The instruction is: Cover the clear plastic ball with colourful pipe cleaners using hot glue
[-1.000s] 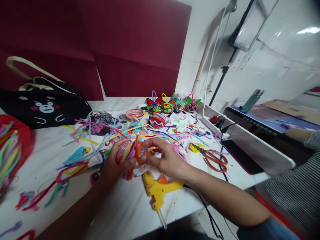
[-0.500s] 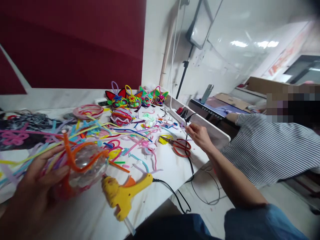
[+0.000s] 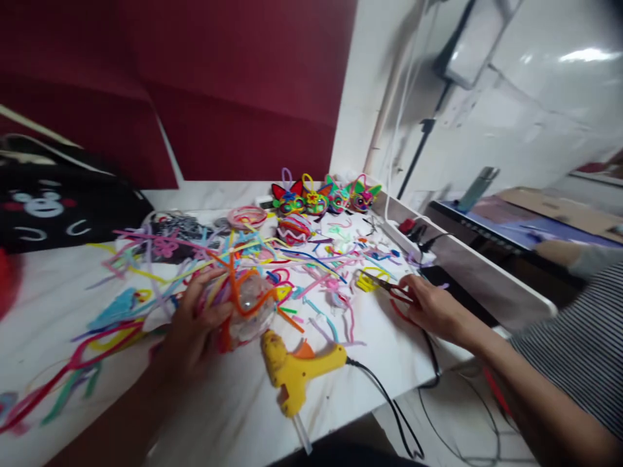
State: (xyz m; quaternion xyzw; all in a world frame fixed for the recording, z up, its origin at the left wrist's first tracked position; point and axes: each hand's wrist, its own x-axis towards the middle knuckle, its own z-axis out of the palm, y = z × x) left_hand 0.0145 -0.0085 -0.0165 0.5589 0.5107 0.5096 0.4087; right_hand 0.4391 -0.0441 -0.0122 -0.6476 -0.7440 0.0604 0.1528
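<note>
My left hand (image 3: 199,318) is wrapped round a clear ball (image 3: 256,305) with orange and other coloured pipe cleaners on it. An orange pipe cleaner (image 3: 236,282) sticks up from the ball in a bent loop. On the right of the table, the fingers of my right hand (image 3: 431,301) close on the handles of a pair of scissors (image 3: 396,292). The blades point left towards a small yellow pipe cleaner piece (image 3: 370,280). A yellow hot glue gun (image 3: 299,370) lies between my hands, its glue stick poking out at the front.
Loose pipe cleaners (image 3: 311,259) litter the table. Several finished cat-faced balls (image 3: 316,200) stand at the back beside a striped ball (image 3: 294,229). A dark flat object (image 3: 457,295) lies behind my right hand. A power cord (image 3: 389,395) trails off the edge. A person's striped sleeve (image 3: 574,337) is at right.
My right hand has come down and taken hold of the scissors that lay on the table. The view has swung left, bringing in a black bag. My left hand still holds the ball.
</note>
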